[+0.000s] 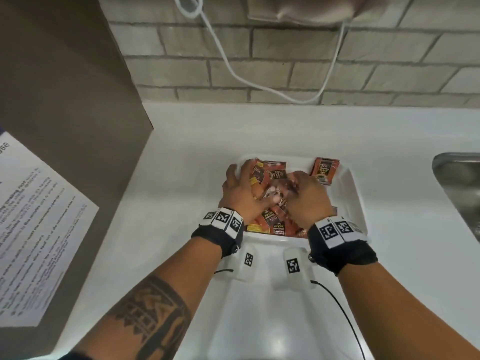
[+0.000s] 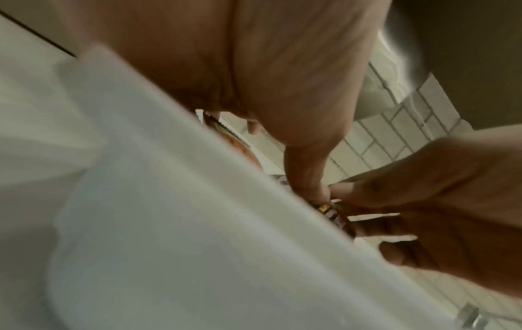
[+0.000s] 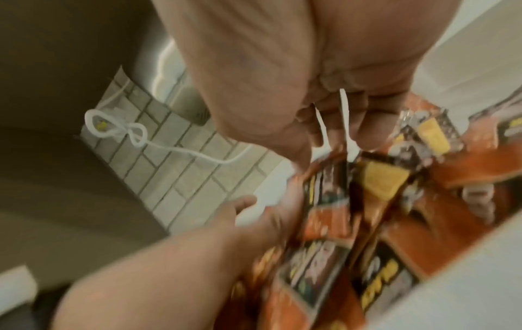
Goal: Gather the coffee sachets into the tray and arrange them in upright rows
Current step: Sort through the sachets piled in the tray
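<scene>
A white tray [image 1: 355, 193] sits on the white counter and holds a loose pile of orange and black coffee sachets [image 1: 272, 222]. A small bunch of sachets [image 1: 324, 170] stands upright in its far right corner. Both hands are inside the tray over the pile. My left hand [image 1: 244, 190] lies spread on the sachets at the left, its little finger at the tray rim and its thumb pressing down near the middle. My right hand [image 1: 304, 196] curls down into the pile; in the right wrist view its fingers [image 3: 333, 125] and thumb pinch a bunch of sachets [image 3: 324, 268]. The near tray wall [image 2: 197, 201] hides most of the left wrist view.
A steel sink [image 1: 457, 188] lies at the right edge of the counter. A brown cabinet side with a printed sheet [image 1: 39, 216] rises at the left. A white cable [image 1: 259, 81] hangs along the brick wall behind. A thin black cable [image 1: 345, 313] trails over the near counter.
</scene>
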`<state>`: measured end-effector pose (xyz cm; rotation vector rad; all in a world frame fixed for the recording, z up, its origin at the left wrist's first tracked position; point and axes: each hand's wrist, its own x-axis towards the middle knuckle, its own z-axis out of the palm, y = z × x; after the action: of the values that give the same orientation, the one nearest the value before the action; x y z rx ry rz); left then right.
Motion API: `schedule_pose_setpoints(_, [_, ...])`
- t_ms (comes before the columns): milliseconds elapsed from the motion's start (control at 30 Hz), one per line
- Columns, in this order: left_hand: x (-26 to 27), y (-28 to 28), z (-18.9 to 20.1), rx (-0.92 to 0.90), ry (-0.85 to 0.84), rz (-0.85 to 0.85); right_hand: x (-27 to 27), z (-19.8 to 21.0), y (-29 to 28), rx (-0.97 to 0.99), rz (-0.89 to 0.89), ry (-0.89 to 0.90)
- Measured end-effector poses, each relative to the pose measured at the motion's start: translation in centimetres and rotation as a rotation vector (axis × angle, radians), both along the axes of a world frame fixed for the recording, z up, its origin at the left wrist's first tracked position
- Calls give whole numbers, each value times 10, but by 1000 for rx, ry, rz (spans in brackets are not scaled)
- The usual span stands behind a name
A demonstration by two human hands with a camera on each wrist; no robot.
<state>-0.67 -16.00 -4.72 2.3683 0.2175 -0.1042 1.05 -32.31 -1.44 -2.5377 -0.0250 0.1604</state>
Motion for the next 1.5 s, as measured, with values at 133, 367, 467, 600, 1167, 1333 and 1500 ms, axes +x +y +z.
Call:
schedule_pose_setpoints(133, [-1, 4, -7, 85, 14, -22, 8, 10, -53, -93, -269, -53])
schedule_pose_setpoints(367, [0, 11, -14, 103, 3, 1, 18, -5, -86, 41, -297, 137])
schedule_pose_setpoints(467, [-1, 27, -14, 116, -6, 28, 20, -5, -75, 146, -286, 158])
schedule_pose_setpoints(600, [-7, 59, -14, 122, -23, 67, 22, -3, -52, 230, -237, 198])
schedule_pose_setpoints(1167, [-56, 151, -9, 98, -54, 165, 3, -2, 33, 572, -171, 374])
schedule_pose_setpoints(1333, [-58, 153, -9, -47, -128, 142, -9, -3, 27, 674, -222, 354])
schedule_pose_setpoints(1500, [-63, 148, -1, -280, -149, 186, -19, -6, 13, 686, -251, 331])
